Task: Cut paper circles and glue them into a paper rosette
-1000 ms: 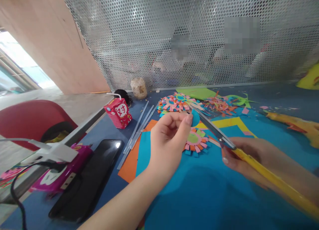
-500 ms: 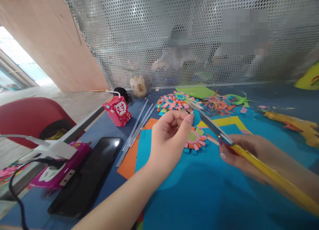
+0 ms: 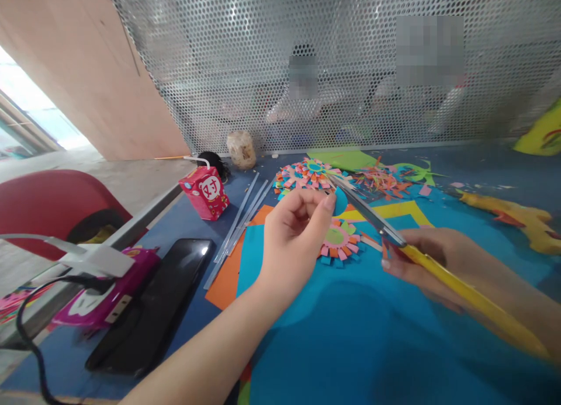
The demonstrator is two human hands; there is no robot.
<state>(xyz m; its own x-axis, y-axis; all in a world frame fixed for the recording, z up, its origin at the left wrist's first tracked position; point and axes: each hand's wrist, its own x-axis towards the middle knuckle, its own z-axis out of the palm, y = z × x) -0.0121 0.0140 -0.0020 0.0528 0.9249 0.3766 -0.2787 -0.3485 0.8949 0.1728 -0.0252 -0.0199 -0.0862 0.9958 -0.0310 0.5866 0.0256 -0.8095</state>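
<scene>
My left hand (image 3: 293, 235) is raised over the blue paper sheet (image 3: 350, 323), its fingers pinched on a small blue paper piece (image 3: 339, 201). My right hand (image 3: 432, 259) grips yellow-handled scissors (image 3: 438, 272); their steel blades (image 3: 357, 205) point up-left and meet the paper piece beside my left fingertips. Under the blades lies a small paper flower (image 3: 338, 241) with pink, orange and blue fringes and a green centre. A larger multicoloured paper flower (image 3: 307, 176) lies farther back.
A red drink carton (image 3: 204, 191) with a straw stands at the left, beside grey strips (image 3: 239, 221). A black phone (image 3: 151, 303) and a magenta box (image 3: 105, 297) lie near-left. Paper scraps (image 3: 381, 182), yellow scissors (image 3: 512, 215) and a perforated metal screen (image 3: 307, 66) are behind.
Both hands and the scissors have stayed in much the same pose; the view has shifted slightly, with the scissors' blades still at the blue paper piece.
</scene>
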